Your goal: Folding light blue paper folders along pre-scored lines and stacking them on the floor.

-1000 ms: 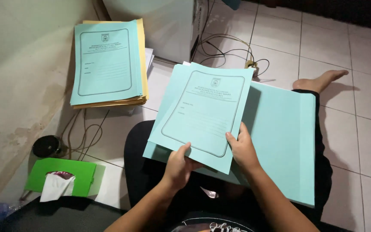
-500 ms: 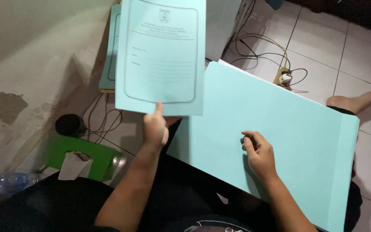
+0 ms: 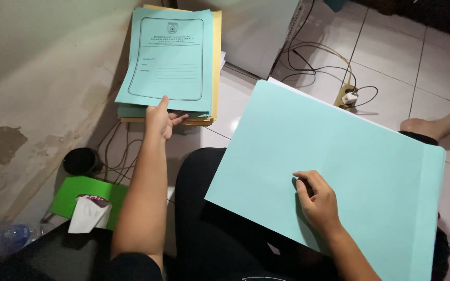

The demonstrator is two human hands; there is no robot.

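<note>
My left hand (image 3: 160,118) reaches forward and pinches the near edge of a light-blue printed folder (image 3: 169,60), which lies on top of a stack of blue and yellow folders (image 3: 215,62) on the floor by the wall. My right hand (image 3: 316,200) rests with curled fingers on a large plain light-blue folder (image 3: 339,156) spread across my lap. White sheets show at that folder's far edge.
A green tissue box (image 3: 84,200) and a black round object (image 3: 80,160) sit by the stained wall (image 3: 32,88) at left. Cables and a power plug (image 3: 347,97) lie on the white tiled floor. A bare foot (image 3: 436,125) shows at right.
My left hand lifted the printed folder off my lap, carried it forward and set it on the stack. My right hand stayed on the large folder.
</note>
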